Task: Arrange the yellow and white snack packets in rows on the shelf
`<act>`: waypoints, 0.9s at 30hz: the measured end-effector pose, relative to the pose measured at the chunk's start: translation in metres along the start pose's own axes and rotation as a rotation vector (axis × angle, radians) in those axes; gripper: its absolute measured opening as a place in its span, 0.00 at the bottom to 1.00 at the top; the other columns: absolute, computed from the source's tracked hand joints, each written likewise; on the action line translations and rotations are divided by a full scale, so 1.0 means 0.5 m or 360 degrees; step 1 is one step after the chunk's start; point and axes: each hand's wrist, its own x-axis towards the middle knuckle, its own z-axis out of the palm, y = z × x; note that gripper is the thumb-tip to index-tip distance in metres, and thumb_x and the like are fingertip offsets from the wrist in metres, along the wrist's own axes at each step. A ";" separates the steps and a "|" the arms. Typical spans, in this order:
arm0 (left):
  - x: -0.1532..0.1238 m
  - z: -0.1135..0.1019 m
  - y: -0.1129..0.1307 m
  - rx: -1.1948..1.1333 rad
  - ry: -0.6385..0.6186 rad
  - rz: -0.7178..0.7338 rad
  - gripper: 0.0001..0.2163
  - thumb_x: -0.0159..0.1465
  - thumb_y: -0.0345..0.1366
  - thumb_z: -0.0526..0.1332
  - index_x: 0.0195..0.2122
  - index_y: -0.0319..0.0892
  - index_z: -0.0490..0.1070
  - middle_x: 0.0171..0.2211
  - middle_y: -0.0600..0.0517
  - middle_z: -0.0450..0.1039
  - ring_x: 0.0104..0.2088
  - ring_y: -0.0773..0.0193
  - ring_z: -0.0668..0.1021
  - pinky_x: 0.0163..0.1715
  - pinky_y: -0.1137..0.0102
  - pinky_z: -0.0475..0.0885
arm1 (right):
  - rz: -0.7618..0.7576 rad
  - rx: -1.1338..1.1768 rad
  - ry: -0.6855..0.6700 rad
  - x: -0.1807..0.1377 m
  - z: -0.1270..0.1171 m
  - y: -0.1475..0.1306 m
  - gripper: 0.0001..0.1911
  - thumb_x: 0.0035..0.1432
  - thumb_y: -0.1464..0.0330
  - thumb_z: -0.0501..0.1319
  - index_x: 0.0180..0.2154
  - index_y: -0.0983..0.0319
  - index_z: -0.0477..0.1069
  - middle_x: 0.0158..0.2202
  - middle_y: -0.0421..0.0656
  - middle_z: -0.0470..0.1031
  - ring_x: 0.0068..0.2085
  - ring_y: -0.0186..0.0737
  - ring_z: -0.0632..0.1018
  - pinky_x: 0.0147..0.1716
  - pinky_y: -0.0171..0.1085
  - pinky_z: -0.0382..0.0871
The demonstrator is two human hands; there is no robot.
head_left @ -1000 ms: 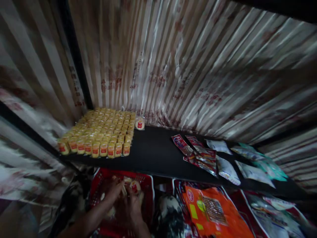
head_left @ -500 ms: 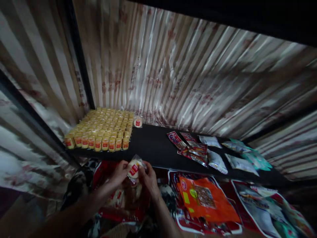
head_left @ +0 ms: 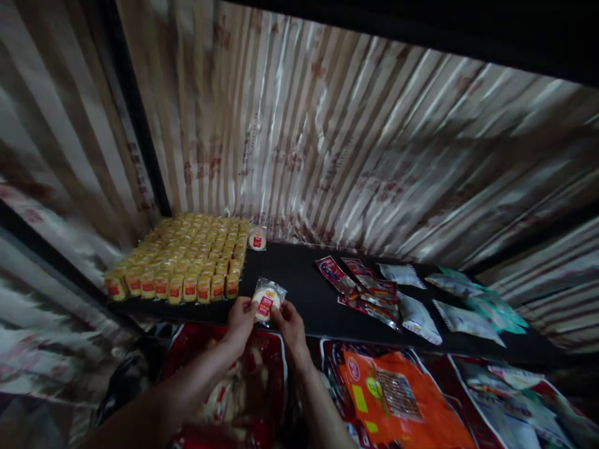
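Note:
A round white cake in clear wrap with a red label (head_left: 265, 304) is pinched between my two hands, above the front edge of the black shelf (head_left: 292, 268). My left hand (head_left: 242, 321) grips its left side and my right hand (head_left: 290, 325) its right side. A similar wrapped white cake (head_left: 257, 238) leans upright at the back of the shelf. To its left stand tight rows of small yellow wrapped cakes with red labels (head_left: 187, 255). Below my hands, a red bag (head_left: 278, 355) lies open with more white wrapped cakes inside.
Red snack packets (head_left: 360, 290) and white pouches (head_left: 416, 318) lie on the shelf's right half, with green packets (head_left: 496, 308) farther right. An orange bag (head_left: 402, 399) rests in front below the shelf. Striped sheeting (head_left: 299, 125) hangs behind; a dark post (head_left: 135, 106) rises at left.
Both hands have moved forward and up with the white cake, from over the red bag to the shelf's front edge. The camera view has shifted slightly.

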 end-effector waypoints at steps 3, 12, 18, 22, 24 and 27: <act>0.034 0.028 0.012 0.0089 0.0059 0.0020 0.06 0.60 0.34 0.56 0.36 0.38 0.68 0.33 0.47 0.75 0.32 0.63 0.77 0.30 0.72 0.71 | -0.0092 -0.0065 0.0018 0.046 -0.001 -0.003 0.23 0.38 0.56 0.68 0.36 0.62 0.72 0.29 0.41 0.78 0.30 0.38 0.76 0.32 0.36 0.70; 0.097 0.116 0.058 0.0786 0.0259 0.0257 0.22 0.58 0.27 0.57 0.55 0.37 0.64 0.64 0.41 0.53 0.65 0.57 0.57 0.63 0.66 0.52 | -0.0215 -0.0385 0.0226 0.242 0.024 -0.002 0.18 0.44 0.61 0.63 0.38 0.63 0.72 0.30 0.43 0.79 0.32 0.40 0.77 0.32 0.36 0.71; 0.180 0.154 0.074 0.0819 0.0244 0.0195 0.19 0.62 0.29 0.52 0.54 0.39 0.68 0.64 0.43 0.56 0.64 0.57 0.58 0.64 0.63 0.50 | -0.0290 -0.0714 0.0244 0.359 0.061 0.002 0.11 0.46 0.64 0.60 0.34 0.61 0.71 0.30 0.42 0.78 0.33 0.39 0.77 0.34 0.34 0.70; 0.242 0.166 0.086 0.0783 0.0256 0.0203 0.19 0.64 0.31 0.49 0.55 0.37 0.66 0.63 0.42 0.57 0.64 0.58 0.58 0.64 0.64 0.50 | -0.0333 -0.0866 0.0220 0.412 0.088 0.002 0.09 0.47 0.66 0.59 0.33 0.60 0.71 0.30 0.40 0.78 0.33 0.37 0.77 0.35 0.34 0.70; 0.267 0.170 0.090 0.0771 0.0250 0.0227 0.19 0.65 0.31 0.49 0.56 0.35 0.65 0.62 0.41 0.59 0.63 0.58 0.60 0.63 0.65 0.52 | -0.0333 -0.0931 0.0198 0.432 0.098 0.004 0.08 0.48 0.66 0.59 0.33 0.59 0.71 0.30 0.39 0.78 0.33 0.37 0.77 0.35 0.34 0.70; 0.299 0.176 0.089 0.0757 0.0285 0.0250 0.19 0.64 0.30 0.49 0.55 0.33 0.65 0.60 0.38 0.61 0.62 0.55 0.62 0.62 0.65 0.55 | -0.0323 -0.0969 0.0180 0.452 0.108 0.011 0.08 0.48 0.66 0.60 0.33 0.58 0.72 0.29 0.38 0.78 0.33 0.37 0.77 0.35 0.34 0.70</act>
